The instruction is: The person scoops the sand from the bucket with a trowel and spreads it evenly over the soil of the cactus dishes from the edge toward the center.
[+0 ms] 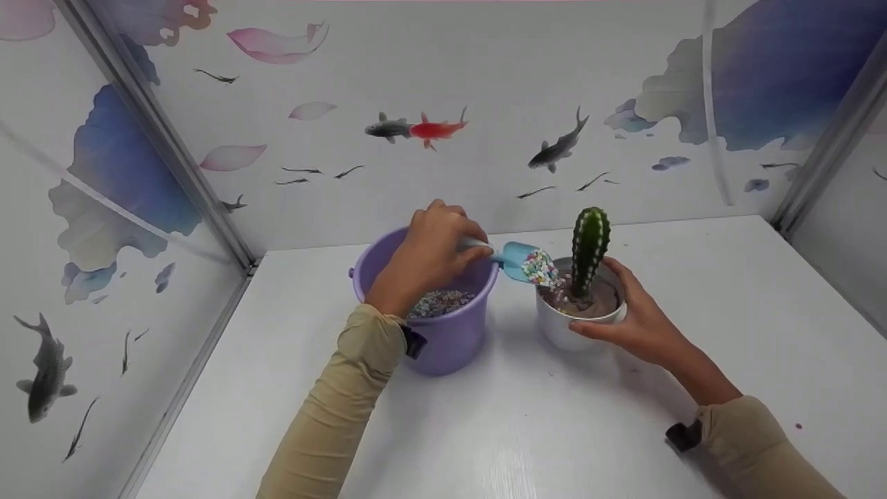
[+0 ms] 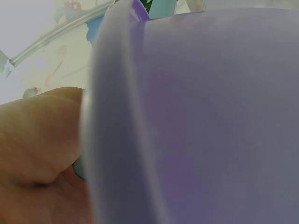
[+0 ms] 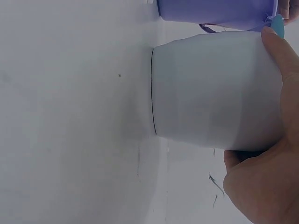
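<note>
My left hand (image 1: 436,246) grips the handle of a small blue scoop (image 1: 514,260) above the purple bucket (image 1: 454,339). Multicoloured pebbles (image 1: 538,266) fill the scoop's front, and its tip points at the rim of a white pot (image 1: 565,331). Inside the pot a green cactus (image 1: 589,249) stands upright in brown soil (image 1: 601,298), with some pebbles on the soil's left side. My right hand (image 1: 644,319) holds the pot from the right, thumb at the near side and fingers behind. In the left wrist view the bucket's wall (image 2: 219,116) hides most of the scoop.
More small pebbles (image 1: 442,303) lie in the bucket, left of the pot. Both vessels stand on a white table (image 1: 527,430). Walls printed with fish and petals (image 1: 485,76) rise behind the table and at its left side.
</note>
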### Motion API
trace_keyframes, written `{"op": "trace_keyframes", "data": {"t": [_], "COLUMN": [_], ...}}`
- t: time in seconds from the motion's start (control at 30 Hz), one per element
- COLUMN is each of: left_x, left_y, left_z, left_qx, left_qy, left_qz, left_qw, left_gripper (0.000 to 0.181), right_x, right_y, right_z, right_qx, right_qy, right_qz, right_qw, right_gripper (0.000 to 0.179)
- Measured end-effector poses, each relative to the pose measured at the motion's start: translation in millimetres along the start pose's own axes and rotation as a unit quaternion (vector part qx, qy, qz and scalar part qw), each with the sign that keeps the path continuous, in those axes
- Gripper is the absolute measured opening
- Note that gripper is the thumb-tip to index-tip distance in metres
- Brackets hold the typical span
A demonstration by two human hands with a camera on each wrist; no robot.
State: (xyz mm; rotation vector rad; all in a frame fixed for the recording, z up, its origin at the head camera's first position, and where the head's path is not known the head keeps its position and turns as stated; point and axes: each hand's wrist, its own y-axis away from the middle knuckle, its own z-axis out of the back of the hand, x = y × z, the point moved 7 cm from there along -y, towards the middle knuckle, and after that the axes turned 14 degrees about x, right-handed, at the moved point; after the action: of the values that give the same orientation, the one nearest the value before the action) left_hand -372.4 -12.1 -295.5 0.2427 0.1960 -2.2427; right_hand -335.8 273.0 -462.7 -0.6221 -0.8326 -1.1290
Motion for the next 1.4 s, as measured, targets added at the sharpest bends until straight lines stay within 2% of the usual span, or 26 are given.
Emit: {"op": "trace_keyframes", "data": {"t": [0.23, 0.57, 1.0, 1.4], "left_x": [-8.4, -13.5, -24.7, -36.7], "left_y": [-0.8, -2.9, -2.8, -4.4], "left_z": [4.5, 0.0, -1.0, -5.5], "left_qx": [-0.028, -0.031, -0.039, -0.047], "left_qy": [-0.033, -0.044, -0.072, -0.157], "left_qz": [-0.005, 0.011, 0.009, 0.041], "left_qw": [0.9991, 0.9985, 0.9966, 0.9856], "left_gripper": [0.023, 0.023, 0.021, 0.02], "right_x": [1, 2, 3, 3], "right_y": [0.7, 1.3, 1.9, 1.3], "right_z": [-1, -3, -2, -3], "right_qx": [-0.01, -0.017, -0.029, -0.031], "right_qy": [0.002, -0.003, 0.007, 0.001], "right_qz": [0.0, 0.009, 0.004, 0.01], "right_qw": [0.9999, 0.9998, 0.9995, 0.9995], "right_gripper": [0.128, 0.126, 0.128, 0.127]}}
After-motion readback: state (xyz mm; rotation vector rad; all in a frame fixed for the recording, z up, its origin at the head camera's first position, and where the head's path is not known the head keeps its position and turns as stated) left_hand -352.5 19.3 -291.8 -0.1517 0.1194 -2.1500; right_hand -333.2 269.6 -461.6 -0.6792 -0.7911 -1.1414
